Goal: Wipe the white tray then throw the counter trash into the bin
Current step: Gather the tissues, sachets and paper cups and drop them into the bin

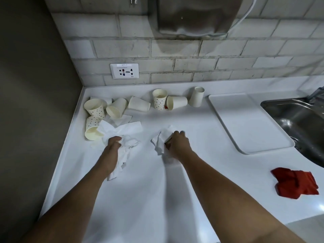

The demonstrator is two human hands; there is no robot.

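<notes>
Two hands are engaged on the white counter (140, 207), each closed round crumpled white paper. The left hand (113, 144) is curled round a wad of tissue (123, 156) that trails back beside the wrist. Loose tissue sheets (122, 128) lie just beyond its knuckles. The right hand (177, 143) is clenched on a second crumpled tissue (160, 142), which protrudes to the left of the fingers.

The white tray (249, 123) is located to the right, flat on the counter and just beside the sink (296, 120). The red cloth (296, 185) is bunched near the front edge, well apart from both hands and not touched. From this layout, trash collection is judged to be the step in hand. Whether the tray has been wiped clean cannot be confirmed.

Several paper cups (94, 107) are scattered along the back left of the counter, some upright and some tipped over. The bin is not in view.

For the next move, the loose sheets are best drawn into the left-hand wad. Both hands are already filled, so the cups are likely to require a separate trip or nesting. Light paper is easily dropped, so a firm clench is advised while the bin is located.
</notes>
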